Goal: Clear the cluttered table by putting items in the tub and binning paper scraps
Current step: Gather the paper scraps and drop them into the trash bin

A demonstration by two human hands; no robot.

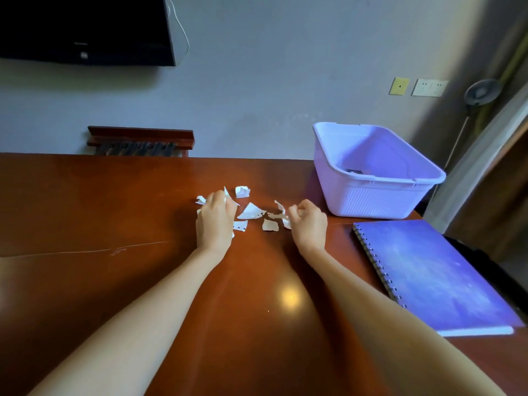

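Several white torn paper scraps [251, 211] lie scattered on the brown wooden table [114, 210], between and under both hands. My left hand [215, 220] rests curled over the left scraps, a piece sticking up from its fingers. My right hand [310, 221] is curled on the right scraps, pinching a small piece at its fingertips. A lilac plastic tub [374, 172] stands at the back right of the table, with something small and dark on its bottom. A blue spiral notebook [434, 274] lies closed in front of the tub, near the right edge.
A dark screen [85, 30] hangs on the wall at upper left. A wooden rack [140, 141] sits behind the table's far edge. A standing fan [481, 94] and curtain are at the right.
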